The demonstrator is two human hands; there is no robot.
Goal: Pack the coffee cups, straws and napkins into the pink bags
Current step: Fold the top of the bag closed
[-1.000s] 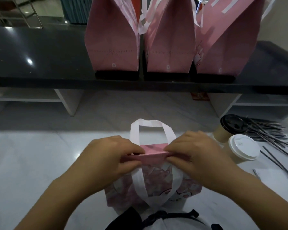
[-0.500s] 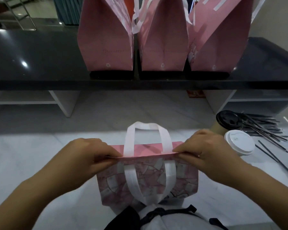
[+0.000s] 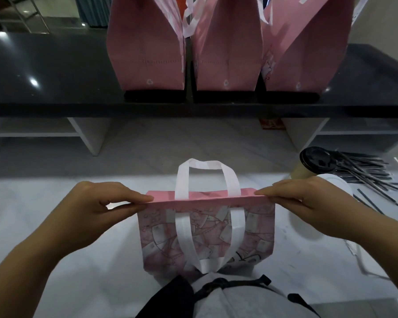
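Pink patterned bag (image 3: 207,235) stands at the near edge of the pale marble counter (image 3: 44,226), its top folded flat into a plain pink band. Left hand (image 3: 97,203) pinches the left end of that band between thumb and forefinger; right hand (image 3: 308,200) pinches the right end the same way. One white handle (image 3: 207,175) stands up behind the fold, the other hangs down the front face.

Toward the right edge of the counter: a cup with a black lid (image 3: 317,159), and just beside it a white-lidded cup (image 3: 336,182), largely hidden behind the right hand. Dark straws (image 3: 368,175) lie in a loose pile beyond the cups. Something thin and white near the right edge, possibly a napkin; too blurred to say.

On the raised black shelf (image 3: 44,76) along the far side, three pink bags (image 3: 228,53) stand upright in a row, touching.
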